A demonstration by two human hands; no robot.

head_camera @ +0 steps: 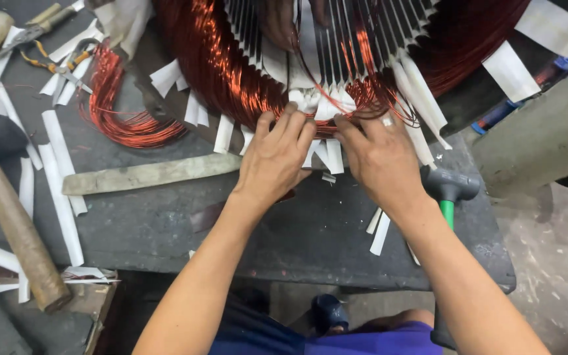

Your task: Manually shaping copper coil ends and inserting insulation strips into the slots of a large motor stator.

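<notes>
Copper winding [244, 79] of a large motor stator lies on the dark workbench [284, 230], its coils fanning out toward the person. Both hands meet at the near edge of the coil: the left hand [276, 154] pinches the white insulation paper strips [320, 105] and fine wire with fingertips closed on them, and the right hand [379, 154], a ring on one finger, presses and grips the same bundle just beside it. A stray loop of thin wire arcs over the right fingers; pulled hard, it could kink or scrape its enamel on the slot edges, and the paper could tear or slip out. Around them lie a loose copper coil [123, 112], a flat wooden stick [146, 174], a wooden-handled hammer [18, 230] and a green-handled mallet [450, 190].
</notes>
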